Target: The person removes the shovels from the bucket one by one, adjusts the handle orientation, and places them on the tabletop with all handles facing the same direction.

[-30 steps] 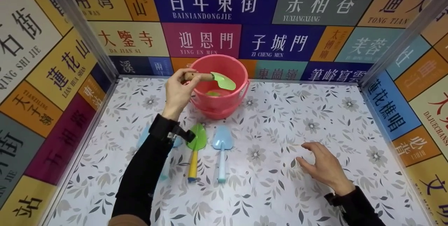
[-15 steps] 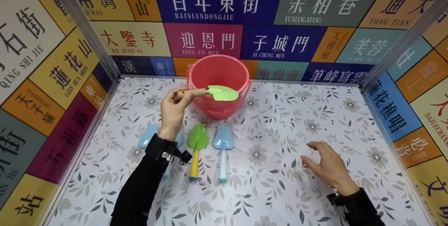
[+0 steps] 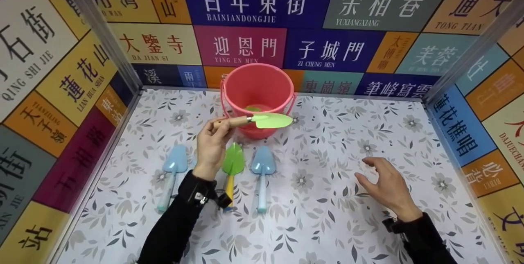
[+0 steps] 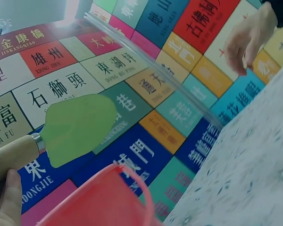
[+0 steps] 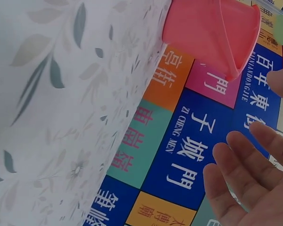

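My left hand (image 3: 211, 145) grips the wooden handle of a garden trowel with a light green blade (image 3: 272, 120), held level in front of the pink bucket (image 3: 258, 92). In the left wrist view the same trowel (image 4: 78, 127) shows large above the bucket's rim. Something green (image 3: 253, 109) lies at the bottom of the bucket. Over the right side of the table my right hand (image 3: 389, 186) hovers with relaxed, parted fingers and holds nothing. The right wrist view shows this hand (image 5: 254, 183) with its fingers loosely bent.
Toy shovels lie in a row on the flower-patterned table (image 3: 327, 223): a blue one (image 3: 175, 161) at left, a green one with a yellow handle (image 3: 233, 161), partly behind my left wrist, and another blue one (image 3: 263, 161). Sign-covered walls (image 3: 254, 6) enclose the table's back and sides.
The trowel has come up out of the bucket's mouth, toward me and slightly right, in my left hand. My right hand has barely moved.
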